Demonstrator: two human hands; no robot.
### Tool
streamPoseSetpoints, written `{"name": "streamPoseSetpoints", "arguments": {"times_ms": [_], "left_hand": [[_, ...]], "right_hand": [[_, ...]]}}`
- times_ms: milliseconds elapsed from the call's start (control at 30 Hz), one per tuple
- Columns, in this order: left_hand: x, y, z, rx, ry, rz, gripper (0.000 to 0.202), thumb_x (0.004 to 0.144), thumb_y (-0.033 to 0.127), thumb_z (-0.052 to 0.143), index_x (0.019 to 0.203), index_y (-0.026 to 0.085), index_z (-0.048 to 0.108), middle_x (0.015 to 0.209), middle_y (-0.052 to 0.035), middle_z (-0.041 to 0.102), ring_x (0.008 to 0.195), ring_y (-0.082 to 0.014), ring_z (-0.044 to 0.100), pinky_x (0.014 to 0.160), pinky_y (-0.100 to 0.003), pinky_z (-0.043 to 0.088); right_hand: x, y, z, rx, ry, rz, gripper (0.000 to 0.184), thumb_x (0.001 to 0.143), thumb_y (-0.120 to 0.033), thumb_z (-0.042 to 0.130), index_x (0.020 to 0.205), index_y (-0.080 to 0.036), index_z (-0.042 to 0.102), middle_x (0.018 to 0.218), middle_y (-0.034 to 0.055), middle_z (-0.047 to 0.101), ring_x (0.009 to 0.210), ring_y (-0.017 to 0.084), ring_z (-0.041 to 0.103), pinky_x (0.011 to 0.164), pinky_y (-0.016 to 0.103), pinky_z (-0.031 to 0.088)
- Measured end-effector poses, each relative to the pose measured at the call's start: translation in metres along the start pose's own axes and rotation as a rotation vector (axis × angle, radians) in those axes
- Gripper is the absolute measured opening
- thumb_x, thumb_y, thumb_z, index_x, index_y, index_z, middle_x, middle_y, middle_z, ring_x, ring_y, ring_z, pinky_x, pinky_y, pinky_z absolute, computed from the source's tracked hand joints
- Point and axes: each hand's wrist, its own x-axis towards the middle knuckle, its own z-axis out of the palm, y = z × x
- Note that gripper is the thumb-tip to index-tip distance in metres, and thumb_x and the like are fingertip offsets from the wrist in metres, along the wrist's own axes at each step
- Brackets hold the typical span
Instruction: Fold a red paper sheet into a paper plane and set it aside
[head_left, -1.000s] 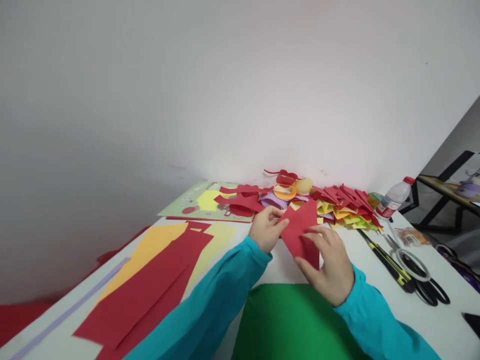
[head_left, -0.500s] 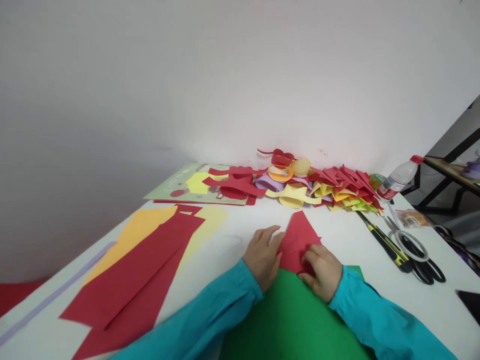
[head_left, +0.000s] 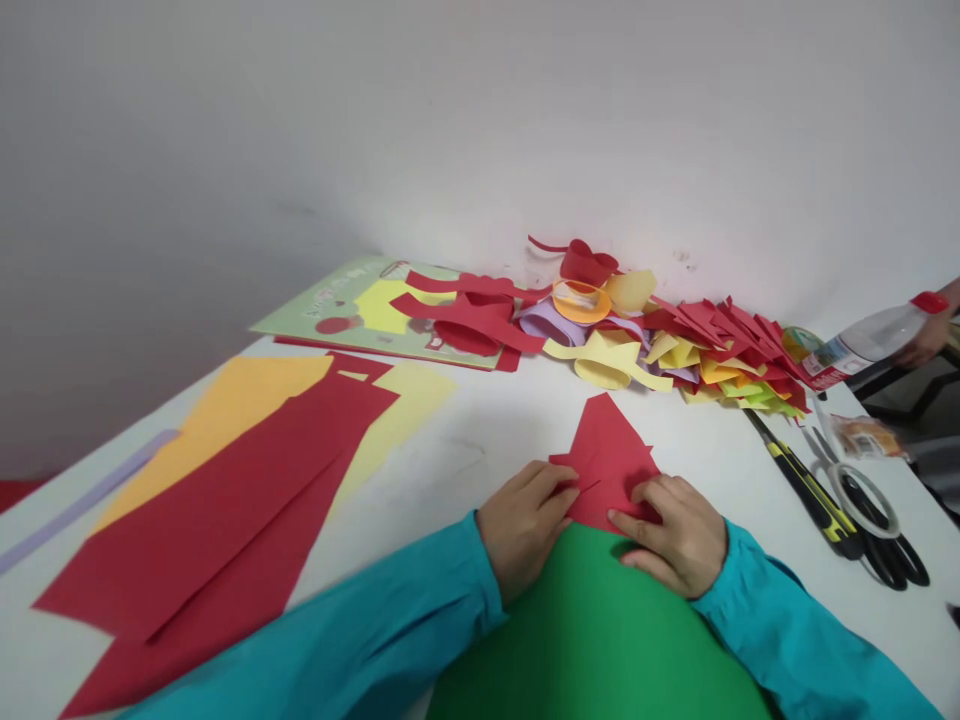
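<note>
A folded red paper [head_left: 609, 455] is laid on the white tabletop [head_left: 487, 440], its near edge overlapping a green sheet [head_left: 592, 630]. Its left corner is pinched between the thumb and bent fingers of the left hand [head_left: 525, 520]. Its lower right part is pressed down by the right hand [head_left: 675, 535], whose fingers are laid flat and close together. Both arms are covered by teal sleeves. Long red sheets [head_left: 217, 520] are spread over yellow sheets [head_left: 217, 400] to the left. A heap of coloured paper scraps [head_left: 675, 350] is piled against the wall. A utility knife [head_left: 799, 480], black scissors [head_left: 881, 535] and a tape ring [head_left: 862, 498] are seen at the right, and a plastic bottle [head_left: 870, 340] beyond them is touched by another person's hand [head_left: 926, 345].
</note>
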Motion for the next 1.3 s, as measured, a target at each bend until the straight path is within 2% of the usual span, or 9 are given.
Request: {"name": "streamPoseSetpoints", "arguments": {"times_ms": [200, 300, 433, 533, 667, 867, 1033, 1200, 1300], "left_hand": [[0.001, -0.004, -0.003, -0.135, -0.023, -0.028, 0.023, 0.085, 0.018, 0.039, 0.095, 0.012, 0.059, 0.098, -0.0117, 0.059, 0.089, -0.0200, 0.050, 0.077, -0.036, 0.047], [0.002, -0.008, -0.004, -0.201, -0.031, -0.009, 0.021, 0.084, 0.017, 0.042, 0.097, 0.013, 0.058, 0.094, -0.0108, 0.061, 0.087, -0.0195, 0.051, 0.077, -0.035, 0.046], [0.003, -0.011, -0.005, -0.262, 0.005, 0.041, 0.020, 0.082, 0.015, 0.045, 0.096, 0.013, 0.059, 0.089, -0.0096, 0.065, 0.085, -0.0186, 0.053, 0.077, -0.034, 0.046], [0.003, -0.013, -0.005, -0.302, 0.003, 0.041, 0.019, 0.081, 0.016, 0.047, 0.095, 0.014, 0.060, 0.090, -0.0090, 0.066, 0.084, -0.0182, 0.055, 0.077, -0.033, 0.047], [0.003, -0.014, -0.005, -0.342, -0.019, 0.007, 0.020, 0.081, 0.021, 0.047, 0.094, 0.016, 0.062, 0.089, -0.0085, 0.067, 0.084, -0.0180, 0.057, 0.077, -0.034, 0.047], [0.003, -0.013, -0.005, -0.351, -0.005, 0.019, 0.024, 0.082, 0.021, 0.043, 0.093, 0.017, 0.064, 0.089, -0.0088, 0.068, 0.085, -0.0183, 0.057, 0.080, -0.035, 0.048], [0.003, -0.010, -0.005, -0.366, 0.016, 0.016, 0.024, 0.080, 0.019, 0.044, 0.092, 0.017, 0.065, 0.089, -0.0085, 0.068, 0.084, -0.0191, 0.057, 0.079, -0.035, 0.048], [0.005, -0.008, -0.008, -0.374, -0.031, -0.022, 0.026, 0.077, 0.020, 0.044, 0.090, 0.019, 0.066, 0.090, -0.0073, 0.068, 0.086, -0.0194, 0.058, 0.081, -0.036, 0.047], [0.005, -0.007, -0.009, -0.332, -0.022, 0.012, 0.025, 0.077, 0.018, 0.044, 0.091, 0.017, 0.065, 0.090, -0.0081, 0.068, 0.086, -0.0195, 0.057, 0.080, -0.036, 0.048]], "right_hand": [[-0.001, -0.001, -0.002, 0.025, -0.070, 0.045, 0.042, 0.086, -0.047, 0.038, 0.112, -0.023, 0.059, 0.090, 0.0099, 0.050, 0.083, 0.023, 0.046, 0.070, 0.039, 0.039], [0.000, -0.003, -0.004, 0.027, -0.063, 0.082, 0.041, 0.085, -0.051, 0.038, 0.112, -0.028, 0.059, 0.103, 0.0104, 0.050, 0.093, 0.025, 0.047, 0.076, 0.042, 0.039], [0.008, -0.004, -0.005, -0.007, -0.082, 0.104, 0.042, 0.075, -0.060, 0.048, 0.107, -0.036, 0.060, 0.135, 0.0043, 0.034, 0.122, 0.035, 0.028, 0.095, 0.055, 0.022], [0.015, -0.004, -0.005, 0.005, -0.118, 0.088, 0.047, 0.067, -0.066, 0.052, 0.102, -0.036, 0.061, 0.143, 0.0013, 0.022, 0.129, 0.038, 0.014, 0.098, 0.060, 0.010], [0.023, -0.004, -0.005, 0.031, -0.148, 0.065, 0.050, 0.064, -0.069, 0.053, 0.097, -0.033, 0.063, 0.146, 0.0018, 0.018, 0.131, 0.039, 0.011, 0.099, 0.061, 0.005], [0.029, -0.005, -0.004, 0.016, -0.190, 0.041, 0.050, 0.067, -0.071, 0.048, 0.092, -0.031, 0.065, 0.143, 0.0015, 0.026, 0.131, 0.039, 0.012, 0.099, 0.063, 0.006], [0.028, -0.004, 0.000, -0.001, -0.190, 0.015, 0.052, 0.068, -0.072, 0.045, 0.093, -0.031, 0.064, 0.144, 0.0028, 0.026, 0.131, 0.038, 0.011, 0.098, 0.064, 0.006], [0.029, -0.005, 0.000, -0.013, -0.227, 0.028, 0.052, 0.068, -0.072, 0.046, 0.086, -0.028, 0.066, 0.142, 0.0020, 0.031, 0.132, 0.038, 0.010, 0.099, 0.063, 0.006], [0.030, -0.005, -0.001, -0.029, -0.224, 0.016, 0.051, 0.067, -0.072, 0.047, 0.082, -0.027, 0.066, 0.142, 0.0024, 0.030, 0.132, 0.038, 0.009, 0.099, 0.064, 0.006]]}}
